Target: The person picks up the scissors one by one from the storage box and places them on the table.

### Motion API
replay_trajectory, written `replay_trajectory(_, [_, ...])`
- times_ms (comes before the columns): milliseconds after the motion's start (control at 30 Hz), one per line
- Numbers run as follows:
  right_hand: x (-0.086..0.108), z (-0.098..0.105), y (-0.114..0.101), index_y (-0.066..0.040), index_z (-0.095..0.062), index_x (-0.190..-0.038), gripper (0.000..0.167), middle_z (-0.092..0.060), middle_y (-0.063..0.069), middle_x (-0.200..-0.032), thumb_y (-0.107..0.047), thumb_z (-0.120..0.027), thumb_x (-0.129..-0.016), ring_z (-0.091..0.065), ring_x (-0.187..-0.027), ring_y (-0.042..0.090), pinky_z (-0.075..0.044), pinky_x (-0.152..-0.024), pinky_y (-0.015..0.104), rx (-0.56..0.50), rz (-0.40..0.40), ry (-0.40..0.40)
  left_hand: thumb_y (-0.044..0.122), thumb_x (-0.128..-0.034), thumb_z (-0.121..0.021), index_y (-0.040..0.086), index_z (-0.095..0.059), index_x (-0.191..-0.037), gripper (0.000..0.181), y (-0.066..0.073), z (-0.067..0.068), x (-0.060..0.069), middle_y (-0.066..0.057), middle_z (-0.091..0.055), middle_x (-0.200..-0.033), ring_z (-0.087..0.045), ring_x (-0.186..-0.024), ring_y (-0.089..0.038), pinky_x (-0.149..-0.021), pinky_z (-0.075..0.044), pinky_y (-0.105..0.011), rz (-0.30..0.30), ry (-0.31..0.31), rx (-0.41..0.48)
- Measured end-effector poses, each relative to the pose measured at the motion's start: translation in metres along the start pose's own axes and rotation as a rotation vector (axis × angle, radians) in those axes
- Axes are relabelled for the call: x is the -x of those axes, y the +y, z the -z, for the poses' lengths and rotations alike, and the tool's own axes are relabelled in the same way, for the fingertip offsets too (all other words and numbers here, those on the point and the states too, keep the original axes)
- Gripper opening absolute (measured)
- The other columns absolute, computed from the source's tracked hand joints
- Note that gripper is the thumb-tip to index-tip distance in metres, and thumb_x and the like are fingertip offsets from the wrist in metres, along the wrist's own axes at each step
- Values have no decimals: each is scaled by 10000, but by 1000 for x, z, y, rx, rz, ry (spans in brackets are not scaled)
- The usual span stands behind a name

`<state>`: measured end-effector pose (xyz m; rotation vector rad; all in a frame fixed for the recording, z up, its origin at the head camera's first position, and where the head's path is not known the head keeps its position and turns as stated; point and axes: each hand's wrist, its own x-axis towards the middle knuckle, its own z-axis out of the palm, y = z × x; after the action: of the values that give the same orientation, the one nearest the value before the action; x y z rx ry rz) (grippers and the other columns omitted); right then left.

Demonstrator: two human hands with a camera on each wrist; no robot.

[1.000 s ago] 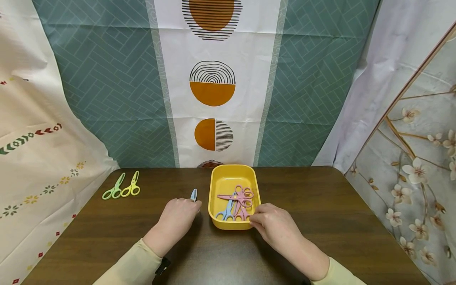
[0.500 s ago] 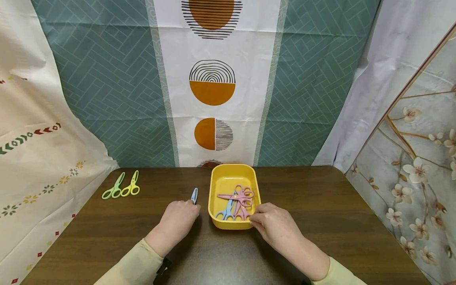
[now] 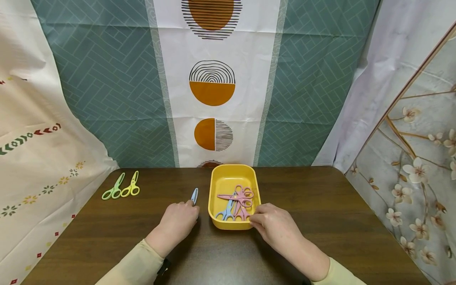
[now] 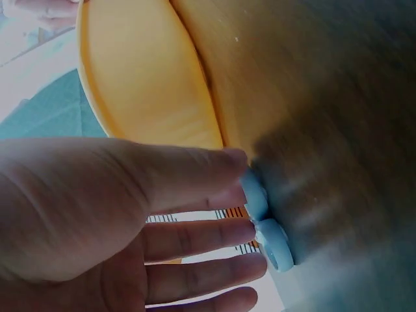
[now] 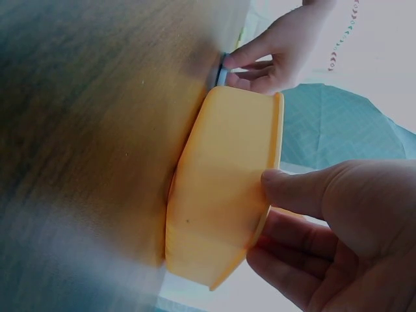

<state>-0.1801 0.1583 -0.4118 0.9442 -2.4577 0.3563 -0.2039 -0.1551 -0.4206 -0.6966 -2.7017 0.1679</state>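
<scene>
A yellow tray (image 3: 213, 190) on the table holds pink scissors (image 3: 238, 196) lying over blue scissors (image 3: 228, 209) and a second pink pair. My right hand (image 3: 274, 223) pinches its near right corner, thumb outside the wall (image 5: 221, 175). To the left of the tray, blue scissors (image 3: 194, 195) rest on the table, blades pointing away. My left hand (image 3: 178, 221) pinches them at the handles (image 4: 276, 244) between thumb and index finger, its other fingers extended. In the head view, that hand hides the handles.
Green scissors (image 3: 114, 188) and yellow scissors (image 3: 132, 186) lie side by side at the table's far left. A patterned curtain (image 3: 121, 99) hangs behind the far edge of the dark wooden table (image 3: 313, 198).
My left hand has shifted slightly left and toward me, and more of the blue blades shows. The blades have turned a little to the right. The tray and right hand have stayed put.
</scene>
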Motion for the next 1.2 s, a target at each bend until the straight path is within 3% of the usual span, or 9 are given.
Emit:
replay_trajectory(167, [1,-1,0,-153,-874,-953,114,-731,-46,-919,-134,-954,-875,-684,-890,155,-610,-739,363,-1,-4,-5,256,-848,-971,70,-699,-913,335,3,4,4,-125,-678,-859,-673,-705,-309,-571,-543,-449,6,8,-6])
replay_trajectory(300, [1,-1,-1,-150,-876,-951,118,-738,-47,-925,-130,-958,-869,-689,-897,155,-614,-746,364,-7,-7,-7,335,-857,-963,79,-694,-992,395,6,7,10,-132,-704,-949,-697,-784,-315,-588,-542,-440,-4,39,-31])
replay_trajectory(500, [0,-1,0,-151,-876,-950,118,-737,-42,-924,-133,-959,-868,-694,-901,161,-617,-750,373,0,-3,2,403,-852,-966,95,-713,-1125,484,5,10,21,-145,-717,-1095,-729,-939,-350,-661,-577,-474,-9,35,-15])
replay_trajectory(733, [0,0,0,-154,-872,-944,118,-728,-47,-919,-134,-959,-868,-685,-893,156,-611,-738,366,7,1,6,419,-856,-959,116,-684,-1111,482,-1,9,27,-121,-686,-1116,-715,-1003,-369,-717,-585,-509,-3,-32,44])
replay_trajectory(1000, [0,-1,0,-159,-872,-943,119,-726,-48,-913,-130,-959,-868,-683,-889,155,-610,-733,363,7,4,8,438,-901,-922,86,-711,-1220,519,0,12,27,-172,-721,-1261,-704,-1096,-404,-803,-585,-548,10,-113,69])
replay_trajectory(1200, [0,-1,0,-160,-870,-940,114,-720,-50,-914,-129,-956,-871,-679,-887,153,-607,-729,359,11,4,11,448,-924,-900,83,-719,-1307,559,0,9,28,-201,-716,-1299,-711,-1115,-417,-834,-587,-565,7,-138,82])
